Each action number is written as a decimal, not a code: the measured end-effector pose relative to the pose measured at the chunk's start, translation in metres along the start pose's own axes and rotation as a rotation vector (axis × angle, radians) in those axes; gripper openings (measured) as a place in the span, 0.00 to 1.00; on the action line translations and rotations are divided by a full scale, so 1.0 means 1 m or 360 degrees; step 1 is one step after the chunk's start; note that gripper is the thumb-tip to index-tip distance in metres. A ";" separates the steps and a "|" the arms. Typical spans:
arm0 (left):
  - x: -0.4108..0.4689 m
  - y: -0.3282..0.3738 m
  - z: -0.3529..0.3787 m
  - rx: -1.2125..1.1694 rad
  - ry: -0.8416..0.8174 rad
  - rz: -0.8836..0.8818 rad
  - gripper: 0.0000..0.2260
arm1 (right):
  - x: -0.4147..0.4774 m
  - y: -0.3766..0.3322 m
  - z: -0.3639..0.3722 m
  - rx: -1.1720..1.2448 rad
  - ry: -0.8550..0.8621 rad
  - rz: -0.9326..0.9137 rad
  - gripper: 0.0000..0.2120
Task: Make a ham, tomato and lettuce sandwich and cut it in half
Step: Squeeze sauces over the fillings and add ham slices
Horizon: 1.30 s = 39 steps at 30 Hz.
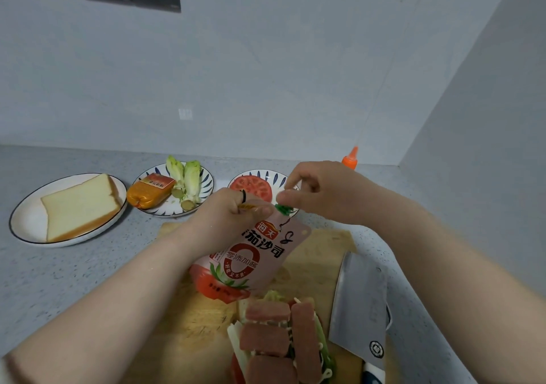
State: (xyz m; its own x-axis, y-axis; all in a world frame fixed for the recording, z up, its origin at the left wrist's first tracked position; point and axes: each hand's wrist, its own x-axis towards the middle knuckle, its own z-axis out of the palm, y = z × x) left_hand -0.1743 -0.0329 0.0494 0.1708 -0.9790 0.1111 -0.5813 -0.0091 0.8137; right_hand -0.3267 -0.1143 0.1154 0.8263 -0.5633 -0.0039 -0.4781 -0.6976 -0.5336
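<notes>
Over the far half of the cutting board (319, 253) you hold the ketchup pouch (251, 262) tilted, its base hanging just above the open sandwich (301, 333). Your left hand (227, 212) grips the pouch round its neck with curled fingers. Your right hand (322, 191) pinches the green cap (283, 208) between thumb and fingertips. You look to be at the uncapping step, though I cannot tell whether the cap is already loose.

At the board's near edge the sandwich is layered: lettuce, a tomato edge, and ham strips (264, 339) on top with thin white sauce lines across them. No ketchup shows on the ham yet. Left for you, by my reading: the sauce, the top bread (79, 206), which sits on its plate (23, 227) off the board's far left corner, then the halving cut.

The cleaver (360, 301) lies flat on the board's right side, just beside the sandwich, and its blade is the edge to mind when your right hand comes down. Behind the board stand the lettuce plate (206, 197) and the tomato plate (260, 172), both near your knuckles, with an orange bottle (350, 159) further right by the wall corner. Open counter (88, 271) lies left of the board, and I judge that the better side for setting the pouch down
</notes>
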 end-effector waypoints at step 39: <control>0.019 -0.018 -0.004 -0.0447 0.0071 -0.0089 0.09 | 0.017 0.149 0.086 -0.0388 -0.0213 0.0741 0.21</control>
State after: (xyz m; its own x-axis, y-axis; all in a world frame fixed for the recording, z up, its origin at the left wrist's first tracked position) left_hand -0.1578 -0.0505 0.0391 0.2345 -0.9687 0.0817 -0.3278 0.0003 0.9447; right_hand -0.3588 -0.1898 -0.0370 0.5335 -0.7873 -0.3091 -0.8449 -0.4791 -0.2380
